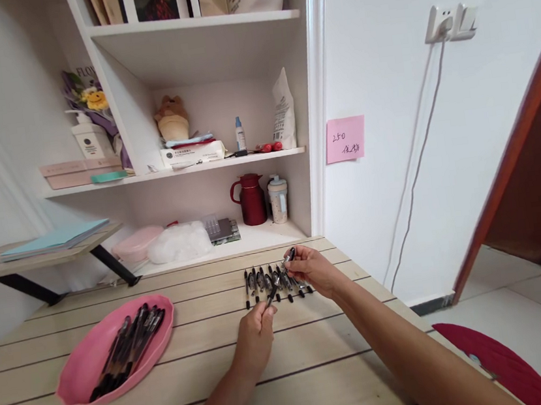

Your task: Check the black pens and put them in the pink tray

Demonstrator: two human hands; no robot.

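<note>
My left hand [256,335] is closed on a black pen [273,291], pinched near its lower end and slanting up to the right. My right hand [311,268], higher and to the right, pinches a small black item with shiny clear parts [289,255]; its exact kind is too small to tell. Beneath and between both hands, a row of black pens [247,289] stands out on the table, laid side by side. Small dark, shiny pieces [260,280] lie between the pens. My fingers hide part of the row's right end.
A pink oval tray [70,378] with several black pens [135,344] is at left on the slatted table [200,395]. Behind stand shelves [199,24] with a red jug [252,199] and a cup [278,199]. A small raised stand [74,253] is at back left.
</note>
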